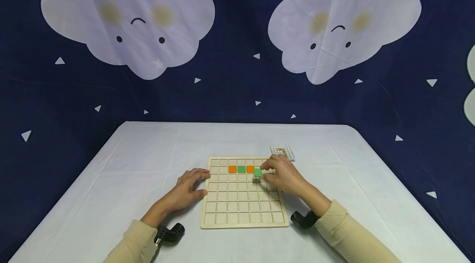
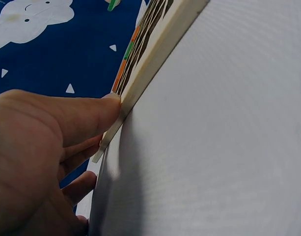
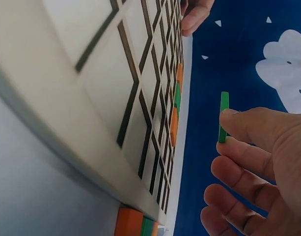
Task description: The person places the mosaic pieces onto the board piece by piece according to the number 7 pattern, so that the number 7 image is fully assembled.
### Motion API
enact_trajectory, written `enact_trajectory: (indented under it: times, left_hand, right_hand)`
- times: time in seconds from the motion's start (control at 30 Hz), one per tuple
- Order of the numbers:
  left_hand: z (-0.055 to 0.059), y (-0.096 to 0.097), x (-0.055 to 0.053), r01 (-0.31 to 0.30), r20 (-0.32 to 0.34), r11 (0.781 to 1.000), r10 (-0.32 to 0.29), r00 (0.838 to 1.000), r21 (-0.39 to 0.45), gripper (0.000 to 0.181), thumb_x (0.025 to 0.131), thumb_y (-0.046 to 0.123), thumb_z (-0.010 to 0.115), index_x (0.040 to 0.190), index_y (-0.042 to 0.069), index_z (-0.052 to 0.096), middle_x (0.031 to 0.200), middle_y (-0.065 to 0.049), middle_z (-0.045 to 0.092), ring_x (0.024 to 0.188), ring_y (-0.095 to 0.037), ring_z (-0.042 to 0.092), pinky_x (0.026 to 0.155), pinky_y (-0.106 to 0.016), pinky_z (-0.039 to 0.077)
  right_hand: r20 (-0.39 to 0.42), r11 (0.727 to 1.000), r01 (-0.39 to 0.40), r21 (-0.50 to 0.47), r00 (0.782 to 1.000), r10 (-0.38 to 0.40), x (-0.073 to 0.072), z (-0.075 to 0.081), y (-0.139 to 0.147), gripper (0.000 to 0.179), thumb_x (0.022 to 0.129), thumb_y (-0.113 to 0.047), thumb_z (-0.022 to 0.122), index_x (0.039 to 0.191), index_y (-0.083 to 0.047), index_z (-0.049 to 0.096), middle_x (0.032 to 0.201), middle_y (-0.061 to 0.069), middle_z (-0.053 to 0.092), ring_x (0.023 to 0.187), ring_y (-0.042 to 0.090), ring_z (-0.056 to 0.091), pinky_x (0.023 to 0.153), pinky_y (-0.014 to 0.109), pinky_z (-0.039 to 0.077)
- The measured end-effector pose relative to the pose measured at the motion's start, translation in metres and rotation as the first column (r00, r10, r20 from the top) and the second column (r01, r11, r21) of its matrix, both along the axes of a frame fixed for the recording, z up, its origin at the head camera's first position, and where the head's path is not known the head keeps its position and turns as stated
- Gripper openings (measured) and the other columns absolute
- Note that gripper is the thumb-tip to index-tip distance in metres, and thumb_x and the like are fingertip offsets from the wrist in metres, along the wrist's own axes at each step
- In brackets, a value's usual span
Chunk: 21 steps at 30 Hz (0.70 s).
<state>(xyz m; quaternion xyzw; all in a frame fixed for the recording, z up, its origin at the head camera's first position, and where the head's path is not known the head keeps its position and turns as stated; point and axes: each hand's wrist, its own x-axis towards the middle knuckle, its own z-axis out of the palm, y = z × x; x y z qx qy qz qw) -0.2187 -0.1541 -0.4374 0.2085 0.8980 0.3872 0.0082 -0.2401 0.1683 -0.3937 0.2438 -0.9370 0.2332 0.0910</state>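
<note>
A pale wooden grid board (image 1: 232,206) lies on the table. In its second row from the far edge sit an orange tile (image 1: 232,169), a green tile (image 1: 241,169) and another orange tile (image 1: 250,169). Between thumb and index finger, my right hand (image 1: 283,174) pinches a square green tile (image 1: 257,172) just right of that row. The right wrist view shows this held tile (image 3: 224,101) edge-on, above the board's surface. My left hand (image 1: 187,189) touches the board's left edge with thumb and fingertips, fingers extended.
Behind the right hand lies a small printed grid card (image 1: 282,151). In the right wrist view, an orange piece (image 3: 128,222) and a green one (image 3: 147,227) are beside the board's edge; the head view hides them. A white cloth (image 1: 156,147) covers the table.
</note>
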Motion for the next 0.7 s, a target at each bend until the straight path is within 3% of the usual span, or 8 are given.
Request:
enact_trajectory:
  times: [0.7]
  left_hand:
    - [0.000, 0.000, 0.000, 0.003, -0.001, 1.000, -0.003, 1.000, 0.000, 0.043, 0.082, 0.009, 0.067, 0.124, 0.007, 0.057, 0.138, -0.008, 0.049, 0.136, -0.036, 0.033, 0.110, -0.059, 0.013]
  right_hand:
    - [0.104, 1.000, -0.023, 0.016, 0.994, 0.021, -0.009, 0.001, -0.011, 0.024, 0.082, -0.023, 0.071, 0.103, -0.010, 0.070, 0.091, -0.004, 0.060, 0.089, 0.014, 0.052, 0.075, 0.030, 0.043]
